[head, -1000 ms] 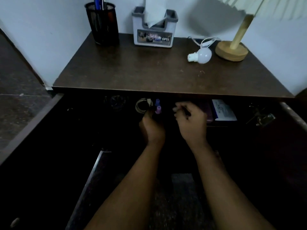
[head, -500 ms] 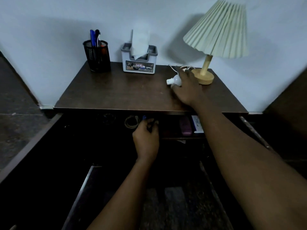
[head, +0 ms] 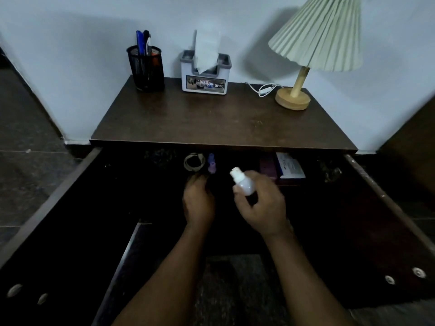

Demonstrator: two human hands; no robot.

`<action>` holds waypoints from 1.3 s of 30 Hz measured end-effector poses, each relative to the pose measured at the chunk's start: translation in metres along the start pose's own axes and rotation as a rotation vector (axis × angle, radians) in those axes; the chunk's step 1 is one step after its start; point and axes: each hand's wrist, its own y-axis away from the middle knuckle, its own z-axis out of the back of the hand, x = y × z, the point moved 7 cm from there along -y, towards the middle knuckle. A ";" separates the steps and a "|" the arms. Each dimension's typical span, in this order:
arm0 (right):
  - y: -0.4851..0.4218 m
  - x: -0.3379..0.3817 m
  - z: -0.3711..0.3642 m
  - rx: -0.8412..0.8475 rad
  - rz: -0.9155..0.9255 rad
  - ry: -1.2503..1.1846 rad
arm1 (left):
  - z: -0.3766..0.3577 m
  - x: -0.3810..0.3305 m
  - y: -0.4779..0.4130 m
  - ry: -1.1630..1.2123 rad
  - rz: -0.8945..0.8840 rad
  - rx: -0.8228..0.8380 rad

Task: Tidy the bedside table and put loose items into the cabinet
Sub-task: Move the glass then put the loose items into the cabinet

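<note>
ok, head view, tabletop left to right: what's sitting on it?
pen cup → tissue box → cord → lamp

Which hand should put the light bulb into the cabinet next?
Right, probably. The right hand holds the light bulb just above the open cabinet. The left hand is down in the dark inside, and whether it holds anything is unclear.

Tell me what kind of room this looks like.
Probably a bedroom or a similar home corner. A small dark bedside table against a wall carries a pleated-shade lamp and a tissue box. The cabinet below stands open with odds and ends inside.
</note>
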 end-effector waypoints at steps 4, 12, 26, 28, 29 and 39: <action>-0.020 -0.031 -0.055 0.256 -0.293 0.014 | -0.026 0.015 0.010 -0.307 -0.139 0.257; -0.070 -0.069 -0.119 0.478 -0.454 0.255 | -0.033 0.016 0.011 -0.506 -0.084 0.241; -0.054 -0.067 -0.099 0.599 -0.421 0.310 | -0.024 0.014 0.015 -0.346 -0.089 0.279; -0.054 -0.067 -0.080 0.677 -0.363 0.377 | -0.017 0.008 0.019 -0.262 -0.071 0.254; -0.054 -0.064 -0.066 0.723 -0.327 0.398 | -0.012 0.002 0.024 -0.242 -0.074 0.251; -0.068 -0.016 0.054 0.969 -0.146 0.381 | 0.068 -0.077 0.040 -0.347 -0.236 0.248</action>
